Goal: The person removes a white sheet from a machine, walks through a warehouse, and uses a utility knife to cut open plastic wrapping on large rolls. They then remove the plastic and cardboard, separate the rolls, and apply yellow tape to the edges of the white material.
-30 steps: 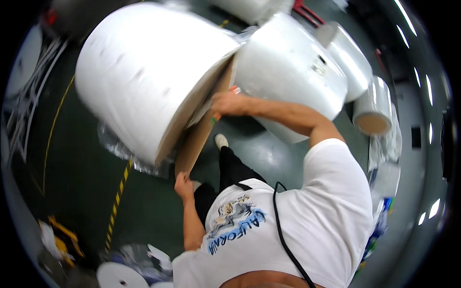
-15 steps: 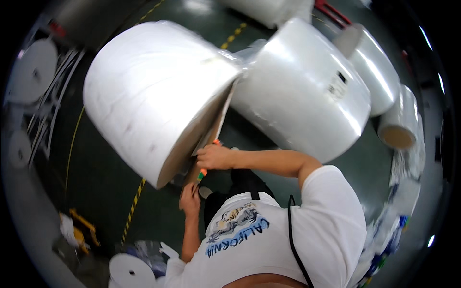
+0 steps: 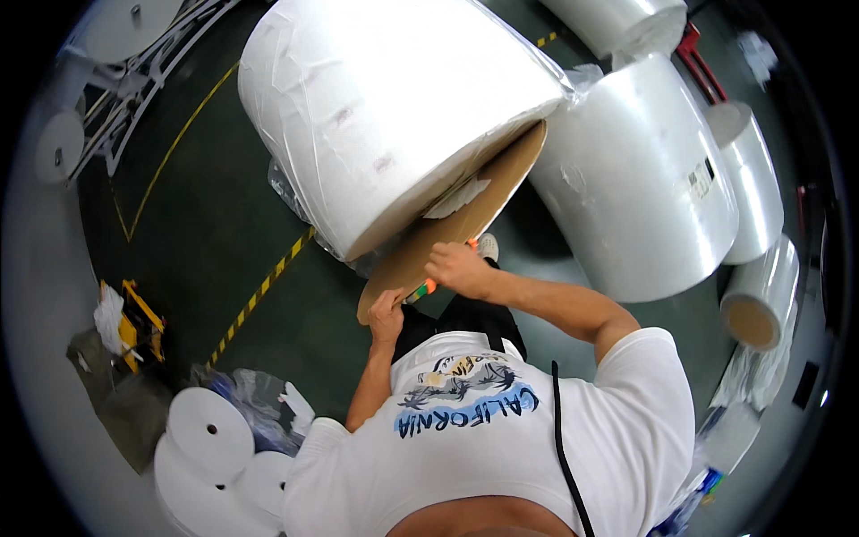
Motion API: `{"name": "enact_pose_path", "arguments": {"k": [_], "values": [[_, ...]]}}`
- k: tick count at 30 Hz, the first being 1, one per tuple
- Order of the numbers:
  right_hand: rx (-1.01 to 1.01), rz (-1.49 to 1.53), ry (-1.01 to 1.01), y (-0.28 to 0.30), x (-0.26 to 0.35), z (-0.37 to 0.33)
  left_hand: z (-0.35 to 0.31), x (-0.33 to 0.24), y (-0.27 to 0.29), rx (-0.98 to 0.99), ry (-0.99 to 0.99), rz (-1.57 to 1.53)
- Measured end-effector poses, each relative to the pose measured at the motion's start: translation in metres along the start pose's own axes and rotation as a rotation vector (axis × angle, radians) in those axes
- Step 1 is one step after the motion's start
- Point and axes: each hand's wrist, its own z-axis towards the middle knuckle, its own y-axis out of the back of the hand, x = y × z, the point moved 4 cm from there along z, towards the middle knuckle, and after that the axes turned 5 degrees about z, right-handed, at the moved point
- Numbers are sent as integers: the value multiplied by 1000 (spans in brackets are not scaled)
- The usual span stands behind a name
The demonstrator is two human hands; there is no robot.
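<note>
Your left hand (image 3: 386, 315) pinches the lower left rim of a brown cardboard disc (image 3: 431, 233), thumb and fingers closed on its edge. Your right hand (image 3: 460, 269) is clenched around an orange-and-green tool (image 3: 420, 290) at the disc's near rim, just beside the left; the tool's ends show on either side of the fist, but its kind is hard to tell. The disc stands tilted in front of you, between your body and the end of a big white roll (image 3: 394, 107). Its lower part leans away from the roll, while its upper right part lies close against it. A torn white scrap (image 3: 458, 199) sits in the gap. The roll lies on its side on the dark green floor (image 3: 188, 259), clear plastic wrap (image 3: 286, 192) bunched along its lower left. To its right lies a large film-wrapped roll (image 3: 640, 179), with a narrower roll (image 3: 750, 183) beyond and a smaller one with a brown core (image 3: 761, 300) nearer you. Left of you, black-and-yellow tape (image 3: 267, 291) crosses the floor toward some white discs (image 3: 212, 438).
</note>
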Motion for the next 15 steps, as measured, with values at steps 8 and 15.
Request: {"name": "enact_pose_path", "arguments": {"k": [8, 15], "values": [[72, -9, -110, -88, 123, 43, -66, 110, 53, 136, -63, 50], [-58, 200, -103, 37, 114, 11, -50, -7, 143, 236, -316, 154]]}}
